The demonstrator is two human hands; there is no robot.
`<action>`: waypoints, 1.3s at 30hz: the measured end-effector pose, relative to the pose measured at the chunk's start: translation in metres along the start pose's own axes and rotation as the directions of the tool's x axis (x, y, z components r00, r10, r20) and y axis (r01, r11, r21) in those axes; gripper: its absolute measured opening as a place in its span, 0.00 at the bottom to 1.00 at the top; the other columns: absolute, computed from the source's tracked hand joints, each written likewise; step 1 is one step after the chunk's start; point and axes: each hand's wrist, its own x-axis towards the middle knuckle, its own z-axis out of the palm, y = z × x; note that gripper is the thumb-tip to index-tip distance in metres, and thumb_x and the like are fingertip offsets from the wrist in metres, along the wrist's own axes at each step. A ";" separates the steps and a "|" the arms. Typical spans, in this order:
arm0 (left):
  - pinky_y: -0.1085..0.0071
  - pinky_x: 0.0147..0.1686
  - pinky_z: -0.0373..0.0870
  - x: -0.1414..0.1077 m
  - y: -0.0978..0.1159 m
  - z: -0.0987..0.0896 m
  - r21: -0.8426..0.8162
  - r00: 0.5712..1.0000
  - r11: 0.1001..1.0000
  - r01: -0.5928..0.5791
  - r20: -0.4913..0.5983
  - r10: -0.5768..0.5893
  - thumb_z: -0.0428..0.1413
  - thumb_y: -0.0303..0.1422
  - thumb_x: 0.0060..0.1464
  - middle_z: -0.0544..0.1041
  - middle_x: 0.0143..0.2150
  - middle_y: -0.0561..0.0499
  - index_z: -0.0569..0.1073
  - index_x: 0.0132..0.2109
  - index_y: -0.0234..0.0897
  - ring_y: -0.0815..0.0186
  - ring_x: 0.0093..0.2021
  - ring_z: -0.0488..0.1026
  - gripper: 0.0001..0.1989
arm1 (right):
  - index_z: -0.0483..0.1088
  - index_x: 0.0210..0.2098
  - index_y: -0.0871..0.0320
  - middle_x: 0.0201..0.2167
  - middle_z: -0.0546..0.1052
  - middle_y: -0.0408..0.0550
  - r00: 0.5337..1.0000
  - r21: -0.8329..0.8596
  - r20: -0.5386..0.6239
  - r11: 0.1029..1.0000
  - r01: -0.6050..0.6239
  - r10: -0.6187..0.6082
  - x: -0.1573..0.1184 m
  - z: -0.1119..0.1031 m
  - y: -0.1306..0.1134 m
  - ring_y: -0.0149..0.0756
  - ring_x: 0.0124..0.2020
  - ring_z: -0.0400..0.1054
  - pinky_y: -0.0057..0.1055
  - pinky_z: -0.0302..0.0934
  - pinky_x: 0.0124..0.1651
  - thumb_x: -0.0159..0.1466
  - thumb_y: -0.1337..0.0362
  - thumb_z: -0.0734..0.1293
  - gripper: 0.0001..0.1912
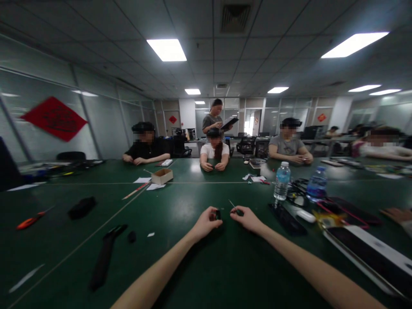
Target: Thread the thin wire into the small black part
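Near the middle of the green table [180, 253], my left hand [206, 221] pinches a small dark piece [218, 214] between thumb and fingers. Its details are too small to tell. My right hand [247, 218] is closed on a small screwdriver [237, 210], whose thin shaft points up and to the left. The two hands are a short distance apart, and the screwdriver does not touch the dark piece. Left of my hands lie a black handle-shaped tool [104, 259], a small black round part [131, 236] and a white scrap [151, 234].
An orange screwdriver [30, 221] and a black object [82, 207] lie at left. Ahead is a small cardboard box [162, 176]. Two bottles [282, 182] [317, 184], a black phone-like slab [287, 219] and a white case [305, 216] are at right. Several people sit around; one stands.
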 end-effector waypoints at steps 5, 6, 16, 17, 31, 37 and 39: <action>0.75 0.28 0.64 -0.006 -0.007 0.022 -0.041 0.998 0.998 0.038 -0.044 -0.039 0.59 0.35 0.46 0.74 0.30 0.51 0.65 0.42 0.36 0.70 0.28 0.71 0.17 | 0.66 0.45 0.57 0.14 0.61 0.35 0.984 0.225 0.136 0.964 -0.143 0.114 -0.012 0.008 0.003 0.22 0.12 0.52 0.18 0.46 0.13 0.55 0.54 0.67 0.21; 0.75 0.28 0.64 -0.006 -0.008 0.027 -0.038 0.997 0.998 0.039 -0.065 -0.042 0.59 0.36 0.46 0.73 0.29 0.51 0.66 0.42 0.35 0.70 0.28 0.71 0.16 | 0.66 0.45 0.57 0.13 0.60 0.34 0.985 0.235 0.139 0.962 -0.136 0.105 -0.015 0.010 0.004 0.22 0.12 0.51 0.17 0.46 0.12 0.55 0.54 0.67 0.21; 0.70 0.35 0.71 -0.034 -0.001 0.051 -0.190 0.991 0.982 -0.003 -0.129 -0.022 0.62 0.31 0.44 0.72 0.37 0.47 0.68 0.40 0.33 0.69 0.35 0.71 0.16 | 0.67 0.39 0.60 0.14 0.62 0.36 1.000 0.221 0.024 0.975 -0.021 0.016 -0.040 0.024 0.005 0.22 0.12 0.54 0.16 0.46 0.11 0.55 0.55 0.68 0.18; 0.69 0.36 0.72 -0.037 0.000 0.050 -0.200 0.991 0.980 -0.001 -0.133 -0.027 0.62 0.31 0.44 0.72 0.38 0.47 0.68 0.40 0.33 0.69 0.35 0.71 0.16 | 0.67 0.39 0.60 0.15 0.62 0.36 0.999 0.209 0.036 0.978 -0.016 0.008 -0.042 0.024 0.004 0.22 0.12 0.54 0.16 0.46 0.11 0.55 0.54 0.68 0.18; 0.61 0.43 0.72 -0.039 0.000 0.049 -0.225 0.997 0.973 0.043 -0.052 -0.056 0.60 0.31 0.47 0.71 0.46 0.41 0.69 0.45 0.31 0.64 0.41 0.72 0.17 | 0.65 0.38 0.61 0.14 0.62 0.34 0.997 0.153 0.070 0.988 -0.025 0.014 -0.049 0.023 -0.004 0.21 0.12 0.52 0.17 0.47 0.12 0.51 0.50 0.70 0.23; 0.61 0.42 0.72 -0.043 0.010 0.049 -0.272 0.997 0.959 0.078 0.008 -0.079 0.60 0.31 0.48 0.71 0.47 0.39 0.69 0.46 0.29 0.63 0.40 0.73 0.18 | 0.66 0.36 0.61 0.13 0.62 0.35 0.998 0.139 0.055 0.990 -0.011 0.004 -0.050 0.022 -0.007 0.21 0.11 0.52 0.18 0.45 0.11 0.52 0.48 0.69 0.23; 0.61 0.42 0.72 -0.045 0.014 0.050 -0.292 0.995 0.952 0.088 0.077 -0.068 0.58 0.31 0.49 0.72 0.46 0.39 0.69 0.47 0.29 0.63 0.39 0.73 0.17 | 0.66 0.36 0.61 0.15 0.65 0.37 0.999 0.144 0.052 0.990 -0.004 -0.004 -0.050 0.022 -0.007 0.21 0.11 0.53 0.18 0.45 0.11 0.52 0.48 0.68 0.23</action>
